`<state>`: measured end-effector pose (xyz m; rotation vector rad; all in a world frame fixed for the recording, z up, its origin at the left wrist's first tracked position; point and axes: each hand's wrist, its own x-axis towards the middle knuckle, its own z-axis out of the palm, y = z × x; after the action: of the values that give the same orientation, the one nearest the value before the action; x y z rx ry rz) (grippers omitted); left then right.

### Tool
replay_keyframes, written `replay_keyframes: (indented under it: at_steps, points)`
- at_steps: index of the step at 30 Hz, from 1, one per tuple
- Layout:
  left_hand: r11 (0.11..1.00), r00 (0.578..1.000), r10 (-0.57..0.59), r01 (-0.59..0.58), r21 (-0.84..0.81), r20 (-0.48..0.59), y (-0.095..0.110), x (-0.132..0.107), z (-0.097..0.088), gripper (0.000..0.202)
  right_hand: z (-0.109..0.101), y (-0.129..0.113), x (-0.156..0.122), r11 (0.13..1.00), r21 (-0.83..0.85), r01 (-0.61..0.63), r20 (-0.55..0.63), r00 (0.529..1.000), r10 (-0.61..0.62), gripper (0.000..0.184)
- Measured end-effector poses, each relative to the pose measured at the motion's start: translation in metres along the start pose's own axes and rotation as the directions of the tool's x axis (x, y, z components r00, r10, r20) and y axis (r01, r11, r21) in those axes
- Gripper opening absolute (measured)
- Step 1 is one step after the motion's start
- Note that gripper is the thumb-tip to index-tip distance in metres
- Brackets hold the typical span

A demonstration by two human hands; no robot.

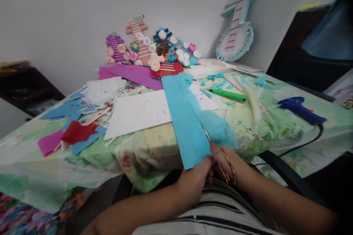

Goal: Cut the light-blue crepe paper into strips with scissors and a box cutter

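Observation:
A long strip of light blue crepe paper (184, 117) runs down the table toward me and hangs over its front edge. My left hand (194, 181) pinches the strip's lower end from below. My right hand (227, 163) is closed on gold-handled scissors (217, 154), whose blades point up into the paper along a cut that splits the strip into a left and a right piece.
A white board (140, 112) lies beside the strip. A green marker (227, 94) and a blue glue gun (300, 109) lie to the right. Paper scraps lie at the left; small flower-decorated paper guitars (150, 49) and a large turquoise one (238, 25) stand by the wall.

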<state>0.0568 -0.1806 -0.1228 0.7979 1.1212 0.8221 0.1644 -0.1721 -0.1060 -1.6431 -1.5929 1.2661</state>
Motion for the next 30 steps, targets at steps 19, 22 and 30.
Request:
replay_keyframes:
  at_steps: [19,22,30]
  points:
    - [0.989,1.000,0.003,0.000,-0.146,0.017,0.0004,0.0002,-0.0018,0.031,0.0052,0.0021,0.0011,0.991,0.131,-0.038,0.127,0.992,0.022,0.075]
    - [0.996,1.000,-0.011,0.013,-0.093,0.012,-0.0008,-0.0006,-0.0027,0.033,0.0024,-0.0004,0.0013,0.991,0.120,-0.062,0.097,0.994,0.050,0.073]
    - [0.997,0.999,0.040,-0.039,-0.069,0.016,-0.0017,-0.0002,-0.0035,0.035,-0.0022,-0.0046,-0.0002,0.992,0.114,-0.059,0.095,0.994,0.048,0.074]
